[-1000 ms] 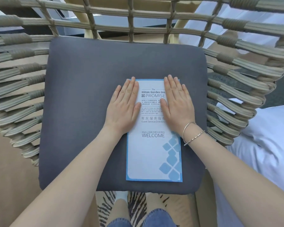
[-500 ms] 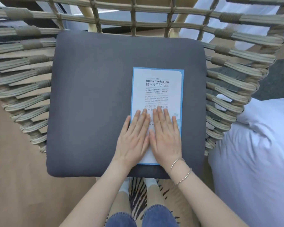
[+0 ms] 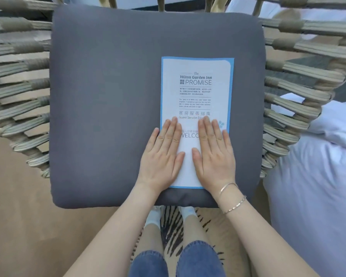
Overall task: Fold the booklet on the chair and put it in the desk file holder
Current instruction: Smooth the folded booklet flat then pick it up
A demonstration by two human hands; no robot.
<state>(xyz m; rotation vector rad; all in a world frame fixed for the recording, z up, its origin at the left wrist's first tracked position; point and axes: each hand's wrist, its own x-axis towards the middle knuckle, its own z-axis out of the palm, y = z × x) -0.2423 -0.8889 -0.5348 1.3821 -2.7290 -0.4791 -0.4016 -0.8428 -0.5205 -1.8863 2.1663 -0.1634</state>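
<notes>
Booklet [image 3: 196, 92] lies flat and closed on the grey cushion [image 3: 108, 106] of the woven chair [image 3: 288, 92], right of centre, its near edge close to the cushion's front. Both hands press its lower half: left hand [image 3: 162, 156] and right hand [image 3: 214, 154], fingers [image 3: 207, 128] extended flat, gripping nothing. Soft padding could let the crease spring open, or the paper slide off the front (little margin there). Open cushion lies left and beyond.
</notes>
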